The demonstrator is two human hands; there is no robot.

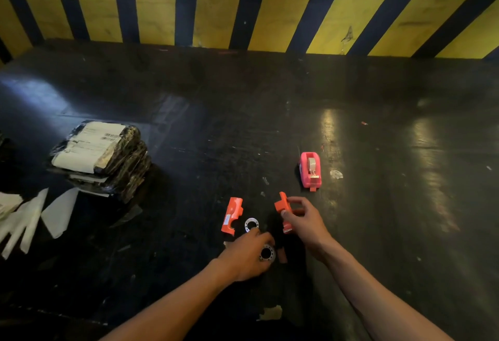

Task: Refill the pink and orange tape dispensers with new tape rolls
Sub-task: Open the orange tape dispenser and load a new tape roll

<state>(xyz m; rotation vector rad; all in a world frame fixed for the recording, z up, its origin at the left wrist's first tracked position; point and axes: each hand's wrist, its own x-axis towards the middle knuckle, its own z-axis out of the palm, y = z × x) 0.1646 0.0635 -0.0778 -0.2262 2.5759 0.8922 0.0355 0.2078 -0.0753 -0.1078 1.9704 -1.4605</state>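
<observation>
The pink tape dispenser point(310, 170) stands upright on the dark table, a roll of tape visible inside it. The orange dispenser is apart in two halves. One orange half point(231, 215) lies flat on the table. My right hand point(303, 221) grips the other orange half point(282, 205) just above the surface. My left hand point(245, 255) holds a clear tape roll point(267, 253) with a dark core. A white ring-shaped spool point(251, 224) lies between the flat half and my left hand's fingertips.
A stack of black wrapped parcels with white labels point(100, 157) sits at the left, with white paper strips point(32, 216) beside it. A yellow-and-black striped wall point(243, 16) borders the table's far side. A small brown piece point(282, 256) lies by my left hand.
</observation>
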